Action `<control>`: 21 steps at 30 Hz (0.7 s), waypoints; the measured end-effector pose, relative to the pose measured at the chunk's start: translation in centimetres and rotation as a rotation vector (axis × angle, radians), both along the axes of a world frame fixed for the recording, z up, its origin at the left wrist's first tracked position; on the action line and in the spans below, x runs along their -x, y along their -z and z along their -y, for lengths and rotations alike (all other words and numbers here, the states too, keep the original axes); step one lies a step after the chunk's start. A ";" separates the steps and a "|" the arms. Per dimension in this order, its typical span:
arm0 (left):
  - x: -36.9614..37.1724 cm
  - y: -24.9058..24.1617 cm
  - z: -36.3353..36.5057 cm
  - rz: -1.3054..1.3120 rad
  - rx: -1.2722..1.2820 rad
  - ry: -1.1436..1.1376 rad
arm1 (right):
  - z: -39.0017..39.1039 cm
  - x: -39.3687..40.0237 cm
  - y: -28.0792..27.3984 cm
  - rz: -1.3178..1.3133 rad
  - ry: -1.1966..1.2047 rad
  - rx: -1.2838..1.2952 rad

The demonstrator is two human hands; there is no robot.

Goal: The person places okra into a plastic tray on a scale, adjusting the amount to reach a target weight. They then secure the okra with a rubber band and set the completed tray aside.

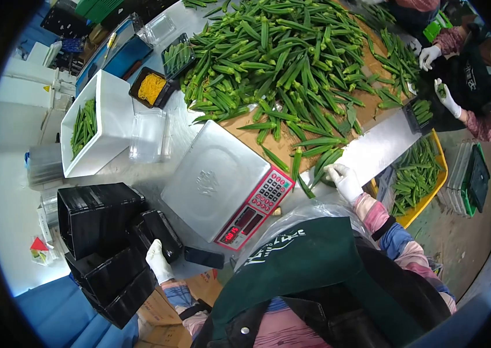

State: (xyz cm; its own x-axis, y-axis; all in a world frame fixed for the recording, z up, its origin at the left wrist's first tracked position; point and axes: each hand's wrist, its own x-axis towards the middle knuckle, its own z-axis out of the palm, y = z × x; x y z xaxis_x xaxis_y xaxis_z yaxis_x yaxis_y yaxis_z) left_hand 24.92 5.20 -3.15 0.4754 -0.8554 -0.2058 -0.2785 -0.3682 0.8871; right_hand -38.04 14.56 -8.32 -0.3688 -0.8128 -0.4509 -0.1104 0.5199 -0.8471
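My left hand [158, 262], in a white glove, grips the near edge of a small black plastic tray [157, 235] beside the stacked black trays. My right hand [345, 182], also gloved, has its fingers curled on several green okra pods [328, 161] at the near edge of the pile; the fingertips are partly hidden. Between my hands sits a weighing scale [219, 174] with a bare steel plate and a red-lit display. The large okra heap [280, 58] spreads over the table beyond it.
A dark phone [204, 257] lies by the scale. At left stand stacked black trays [99, 217], a white foam box [112, 104] holding okra and a tray of yellow bands [151, 88]. A yellow crate [441, 174] sits right, near a co-worker's gloved hand [447, 98].
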 end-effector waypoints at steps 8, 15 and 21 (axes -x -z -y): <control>8.3 -6.1 -0.1 0.845 0.398 -0.316 | -1.6 0.7 0.7 -0.041 0.043 0.033; 22.1 -10.3 1.5 0.779 0.399 0.609 | 3.2 -2.1 -0.1 -0.071 -0.100 0.210; 23.1 -13.7 4.0 0.275 0.069 0.711 | 4.6 -2.3 -1.1 -0.165 -0.165 0.258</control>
State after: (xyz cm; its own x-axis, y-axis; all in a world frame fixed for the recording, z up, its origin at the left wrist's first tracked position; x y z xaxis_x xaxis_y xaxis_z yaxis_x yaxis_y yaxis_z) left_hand 1.86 1.17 10.52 -0.1681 -0.9812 -0.0949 -0.6418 0.0359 0.7660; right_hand -35.77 10.00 -7.19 -0.2736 -0.9470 -0.1682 -0.3220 0.2550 -0.9117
